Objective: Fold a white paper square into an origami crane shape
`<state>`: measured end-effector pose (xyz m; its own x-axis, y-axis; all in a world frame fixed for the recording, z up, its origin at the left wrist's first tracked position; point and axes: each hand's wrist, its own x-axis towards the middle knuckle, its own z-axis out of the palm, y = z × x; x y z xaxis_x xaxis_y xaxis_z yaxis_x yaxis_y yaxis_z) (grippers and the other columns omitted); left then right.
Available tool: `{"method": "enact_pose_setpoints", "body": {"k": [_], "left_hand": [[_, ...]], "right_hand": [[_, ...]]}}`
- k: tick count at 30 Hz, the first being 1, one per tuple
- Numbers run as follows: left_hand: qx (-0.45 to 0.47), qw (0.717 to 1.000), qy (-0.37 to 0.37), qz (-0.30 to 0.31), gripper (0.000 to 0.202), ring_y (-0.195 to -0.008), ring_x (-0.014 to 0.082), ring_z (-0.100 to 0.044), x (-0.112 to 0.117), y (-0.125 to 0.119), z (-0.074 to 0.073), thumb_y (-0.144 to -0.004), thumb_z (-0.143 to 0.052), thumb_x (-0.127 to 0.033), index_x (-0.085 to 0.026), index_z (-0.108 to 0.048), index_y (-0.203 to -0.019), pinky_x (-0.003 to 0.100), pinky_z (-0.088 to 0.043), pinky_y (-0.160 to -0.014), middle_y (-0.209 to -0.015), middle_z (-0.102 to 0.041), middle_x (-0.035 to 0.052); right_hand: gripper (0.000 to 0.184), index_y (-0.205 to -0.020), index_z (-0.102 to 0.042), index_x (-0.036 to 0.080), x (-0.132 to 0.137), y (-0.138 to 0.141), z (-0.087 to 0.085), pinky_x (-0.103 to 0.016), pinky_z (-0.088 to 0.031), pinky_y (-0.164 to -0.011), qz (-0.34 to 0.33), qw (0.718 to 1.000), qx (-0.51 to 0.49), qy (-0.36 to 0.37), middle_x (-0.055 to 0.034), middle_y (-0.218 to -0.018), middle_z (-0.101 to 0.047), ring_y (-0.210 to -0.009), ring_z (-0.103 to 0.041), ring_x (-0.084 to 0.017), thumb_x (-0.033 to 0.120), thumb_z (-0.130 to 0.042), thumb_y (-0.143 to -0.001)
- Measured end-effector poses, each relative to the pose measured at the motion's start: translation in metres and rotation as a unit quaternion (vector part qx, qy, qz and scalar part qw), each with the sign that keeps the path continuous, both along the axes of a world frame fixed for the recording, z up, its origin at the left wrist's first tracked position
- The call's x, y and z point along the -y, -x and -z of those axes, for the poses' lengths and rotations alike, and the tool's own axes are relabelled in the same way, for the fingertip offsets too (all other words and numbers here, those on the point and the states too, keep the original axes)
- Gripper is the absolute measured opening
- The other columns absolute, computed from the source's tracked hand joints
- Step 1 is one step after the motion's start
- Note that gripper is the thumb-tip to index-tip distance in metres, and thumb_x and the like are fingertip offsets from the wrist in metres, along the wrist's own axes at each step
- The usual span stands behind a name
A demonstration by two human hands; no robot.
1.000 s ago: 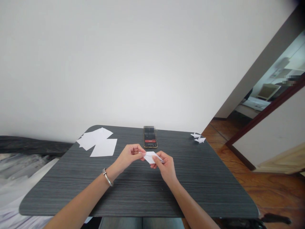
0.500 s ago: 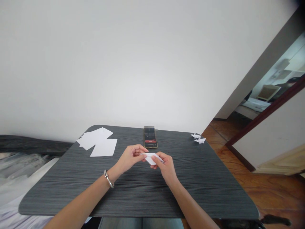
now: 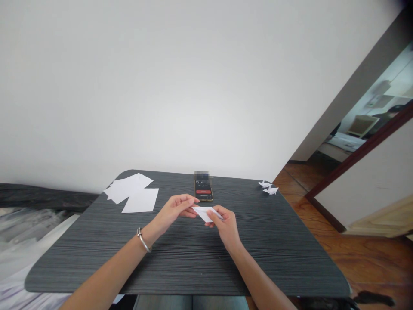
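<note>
A small piece of folded white paper (image 3: 204, 212), pointed at its left end and roughly diamond-shaped, is held above the dark table. My right hand (image 3: 225, 221) pinches its right part, thumb on top and fingers curled beneath. At the paper's left tip is my left hand (image 3: 177, 209), its thumb and fingers drawn close together around that tip; the exact contact is too small to make out. A metal bangle (image 3: 143, 240) circles my left wrist. Just beyond the hands a phone (image 3: 204, 189) lies on the table, its screen lit and partly blurred.
Several loose white paper sheets (image 3: 129, 189) lie overlapping at the table's back left. Two folded paper figures (image 3: 270, 190) stand at the back right. The dark wood-grain table (image 3: 180, 267) meets a white wall (image 3: 193, 86). A doorway opens at right, with a person partly visible beyond.
My left thumb has slid off the paper's upper face toward its left tip, and the left fingers have straightened. More of the paper shows. My right hand keeps its pinch.
</note>
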<state>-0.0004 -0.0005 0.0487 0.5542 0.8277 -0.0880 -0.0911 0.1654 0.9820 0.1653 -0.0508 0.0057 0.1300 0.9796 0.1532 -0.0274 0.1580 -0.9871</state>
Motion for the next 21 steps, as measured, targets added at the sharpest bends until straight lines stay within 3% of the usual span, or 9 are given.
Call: {"method": "enact_pose_setpoints", "body": {"k": [6,16,21], "left_hand": [[-0.039,0.998,-0.033,-0.025,0.028,-0.055,0.0099,-0.060,0.0000,-0.0033,0.0058,-0.066,-0.068,-0.025,-0.009,-0.060,-0.087,0.021,-0.048,-0.060,-0.063,-0.068,0.0031],[-0.083,0.990,-0.109,-0.029,0.034,-0.060,0.0135,-0.063,0.0012,-0.0015,0.0040,-0.073,-0.059,-0.028,-0.010,-0.059,-0.101,0.026,-0.049,-0.064,-0.066,-0.067,0.0036],[-0.033,0.994,-0.100,-0.032,0.033,-0.064,0.0141,-0.063,-0.0002,-0.0018,0.0056,-0.077,-0.053,-0.033,-0.010,-0.058,-0.101,0.027,-0.051,-0.065,-0.071,-0.066,0.0042]], "right_hand": [[0.020,-0.066,-0.062,0.013,0.0008,0.0014,-0.0010,-0.019,-0.040,-0.043,-0.006,1.000,0.009,0.002,0.0009,-0.054,-0.059,-0.046,-0.056,-0.011,0.032,-0.060,-0.073],[0.020,-0.067,-0.062,0.013,-0.0014,0.0012,0.0012,-0.019,-0.040,-0.043,-0.008,1.000,-0.001,0.007,0.0013,-0.053,-0.059,-0.045,-0.055,-0.010,0.032,-0.060,-0.073],[0.021,-0.068,-0.061,0.013,-0.0017,0.0004,0.0025,-0.019,-0.039,-0.043,-0.005,1.000,-0.004,0.010,0.0011,-0.054,-0.059,-0.045,-0.055,-0.010,0.033,-0.059,-0.073]]}}
